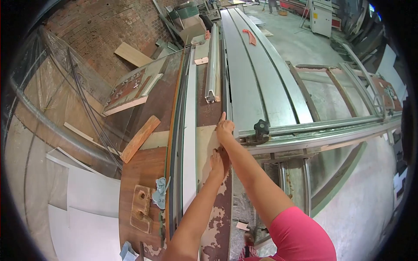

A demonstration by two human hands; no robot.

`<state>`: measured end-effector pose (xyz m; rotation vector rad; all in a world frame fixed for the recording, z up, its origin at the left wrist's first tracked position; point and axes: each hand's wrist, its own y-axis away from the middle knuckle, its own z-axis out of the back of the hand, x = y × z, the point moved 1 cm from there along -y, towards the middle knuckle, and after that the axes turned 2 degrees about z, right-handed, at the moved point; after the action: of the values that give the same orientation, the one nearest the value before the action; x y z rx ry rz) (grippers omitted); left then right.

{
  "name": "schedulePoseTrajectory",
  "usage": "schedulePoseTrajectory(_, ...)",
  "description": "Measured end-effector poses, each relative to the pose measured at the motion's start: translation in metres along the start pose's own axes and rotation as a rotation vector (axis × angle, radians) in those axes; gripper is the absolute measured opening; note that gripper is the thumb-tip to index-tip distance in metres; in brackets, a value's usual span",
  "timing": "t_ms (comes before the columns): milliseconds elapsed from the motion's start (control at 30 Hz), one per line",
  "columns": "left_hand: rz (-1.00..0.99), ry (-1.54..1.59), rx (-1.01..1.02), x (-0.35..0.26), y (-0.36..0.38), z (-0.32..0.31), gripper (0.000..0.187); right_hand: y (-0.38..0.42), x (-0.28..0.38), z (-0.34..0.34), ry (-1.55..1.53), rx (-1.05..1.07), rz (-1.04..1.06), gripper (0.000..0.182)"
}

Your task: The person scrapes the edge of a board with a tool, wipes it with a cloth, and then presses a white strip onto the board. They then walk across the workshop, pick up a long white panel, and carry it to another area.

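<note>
My right hand point(225, 128) rests at the right edge of a long brown and beige board point(207, 145), one finger stretched forward along the edge beside the metal sliding table point(248, 65). Just below and to the left, my left hand point(217, 160) lies over the same board, its fingers partly shaded and hard to make out. Ahead of both hands lies a long aluminium profile point(213, 69). A white strip point(190, 130) runs along the left of the board. Right of my right hand, a black star knob point(261, 128) sits on a metal crossbar.
At the left are a reddish wood piece point(140, 138), a wooden block with holes point(142, 209) and a blue-grey cloth point(160, 192). An orange push handle point(250, 37) lies on the sliding table. A metal frame point(335, 87) extends right. Far back, a person's legs point(273, 6) show.
</note>
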<state>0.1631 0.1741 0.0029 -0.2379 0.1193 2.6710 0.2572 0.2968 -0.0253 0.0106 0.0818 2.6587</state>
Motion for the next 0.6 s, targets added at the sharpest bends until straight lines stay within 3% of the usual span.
schedulePoseTrajectory(67, 0.018, 0.049, -0.009, 0.001, 0.000, -0.007, 0.031, 0.002, -0.002, 0.008, 0.027, 0.051, 0.004, 0.083)
schedulePoseTrajectory(133, -0.145, -0.236, -0.047, 0.008, -0.008, -0.026, 0.031, 0.008, 0.002, 0.017, 0.050, 0.097, 0.024, 0.080)
schedulePoseTrajectory(333, -0.104, -0.133, -0.052, 0.005, 0.020, -0.015, 0.030, 0.005, 0.016, -0.013, 0.030, 0.007, -0.042, 0.077)
schedulePoseTrajectory(400, -0.124, -0.170, -0.089, 0.005, 0.045, -0.009, 0.029, 0.019, 0.027, -0.023, 0.373, 0.025, 0.005, 0.079)
schedulePoseTrajectory(433, -0.141, -0.211, -0.120, 0.006, 0.059, -0.006, 0.029, 0.030, 0.030, -0.023, 0.370, 0.020, 0.005, 0.079)
schedulePoseTrajectory(600, -0.132, -0.200, -0.112, 0.017, 0.109, -0.010, 0.027, 0.089, 0.037, -0.013, 0.287, 0.178, -0.036, 0.081)
